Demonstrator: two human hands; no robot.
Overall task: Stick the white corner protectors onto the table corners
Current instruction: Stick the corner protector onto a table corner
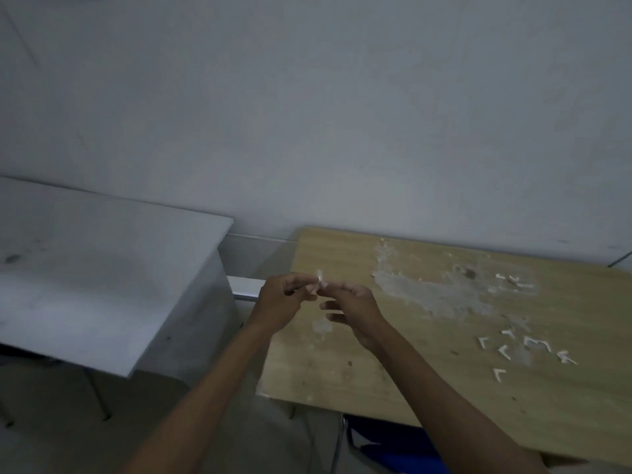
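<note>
Two hands are in view, the left hand (277, 300) and the right hand (354, 307), and together they pinch one small white corner protector (320, 276) between their fingertips. There are two tables: one wooden table (427, 364) and one grey table (102, 268) to its left. On the wooden table lie two clusters of loose white corner protectors, a near cluster (526, 350) of about seven pieces and a far cluster (513, 281) of roughly three, though blur keeps the exact count uncertain.

L hand (278, 299) fingers curled, pinching | R hand (352, 307) same | fingertips meet
</note>
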